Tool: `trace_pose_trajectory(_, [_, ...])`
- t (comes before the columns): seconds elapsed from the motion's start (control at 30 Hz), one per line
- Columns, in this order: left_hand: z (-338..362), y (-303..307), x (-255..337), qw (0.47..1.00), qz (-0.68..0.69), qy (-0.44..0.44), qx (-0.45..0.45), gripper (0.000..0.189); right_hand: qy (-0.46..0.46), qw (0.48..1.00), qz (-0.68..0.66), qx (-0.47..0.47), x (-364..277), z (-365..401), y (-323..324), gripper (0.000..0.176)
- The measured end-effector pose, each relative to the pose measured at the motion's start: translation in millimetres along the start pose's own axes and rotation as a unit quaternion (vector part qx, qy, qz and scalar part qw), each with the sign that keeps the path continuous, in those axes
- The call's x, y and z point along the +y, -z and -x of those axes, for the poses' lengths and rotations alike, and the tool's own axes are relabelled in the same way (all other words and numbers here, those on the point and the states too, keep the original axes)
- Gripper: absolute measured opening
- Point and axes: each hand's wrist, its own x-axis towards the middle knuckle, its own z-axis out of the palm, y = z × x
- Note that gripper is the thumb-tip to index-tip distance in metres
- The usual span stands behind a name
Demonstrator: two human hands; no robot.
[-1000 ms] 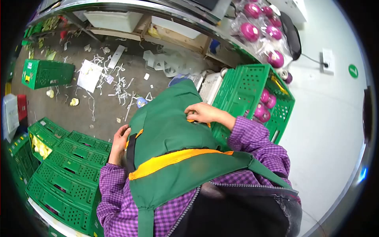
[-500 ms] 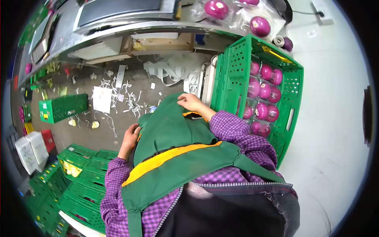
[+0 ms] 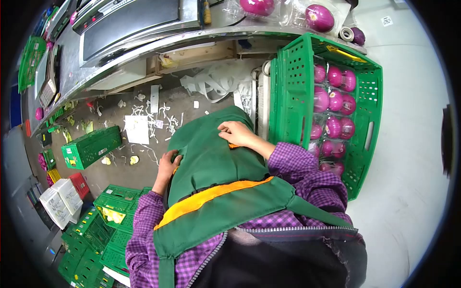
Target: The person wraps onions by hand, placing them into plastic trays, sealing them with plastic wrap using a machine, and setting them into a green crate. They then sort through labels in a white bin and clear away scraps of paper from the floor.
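Right hand [image 3: 241, 134] slid back on the orange-edged green cloth apron [image 3: 216, 165]. Can't tell if its fingers, or the left hand [image 3: 166, 169]'s, pinch. Smooth softly.

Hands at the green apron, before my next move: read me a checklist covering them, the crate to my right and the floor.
1. Left hand in view: ok, at the left side of the green apron.
2. Right hand in view: ok, on the apron beside its orange trim.
3. Fingers free of the cloth: cannot tell, fingertips are partly hidden.
4. Green crate on your right open at the top: ok, wrapped purple produce shows inside.
5. Floor free of litter: not ok, a white sheet and paper scraps lie there.
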Motion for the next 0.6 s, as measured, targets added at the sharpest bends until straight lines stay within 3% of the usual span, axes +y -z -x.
trace_pose_trajectory(0.03, [-4.0, 4.9, -11.6, 1.0, -0.006, -0.004, -0.003, 0.046, -0.002, 1.0, -0.004, 0.006, 2.6, -0.9, -1.9, 0.031])
trace_pose_trajectory(0.1, [-15.7, 12.2, -40.3, 0.997, 0.054, -0.046, 0.013, 0.047, -0.061, 0.98, -0.19, -0.018, 10.3, -5.0, -2.5, 0.029])
trace_pose_trajectory(0.17, [-29.8, 25.4, -63.8, 0.997, 0.07, -0.037, -0.022, 0.047, -0.134, 0.975, -0.177, -0.009, 15.5, -6.1, 9.9, 0.024])
trace_pose_trajectory(0.23, [-44.7, 38.1, -95.7, 0.994, 0.08, -0.013, -0.073, 0.048, -0.106, 0.986, -0.064, 0.114, 84.2, -20.3, 0.2, 0.024])
trace_pose_trajectory(0.3, [-63.2, 43.9, -138.8, 0.993, 0.013, -0.041, -0.109, 0.049, -0.16, 0.958, -0.045, 0.234, 105.4, -31.8, -13.5, 0.023])
trace_pose_trajectory(0.33, [-64.6, 47.5, -153.7, 0.99, -0.03, -0.083, -0.111, 0.048, -0.119, 0.942, -0.038, 0.311, 99.3, -37.6, -28.7, 0.024])
trace_pose_trajectory(0.47, [-75.0, 55.5, -181.8, 0.962, -0.151, -0.128, -0.188, 0.055, -0.04, 0.9, -0.185, 0.393, 38.6, -73.4, -112.1, 0.022])
trace_pose_trajectory(0.57, [-75.3, 47.0, -179.4, 0.939, -0.249, -0.097, -0.215, 0.067, -0.004, 0.872, -0.279, 0.402, 10.2, -105.2, -206.5, 0.018])
trace_pose_trajectory(0.6, [-81.7, 37.6, -188.5, 0.929, -0.288, -0.094, -0.213, 0.072, -0.001, 0.889, -0.271, 0.37, 4.4, -109.8, -236.2, 0.022])
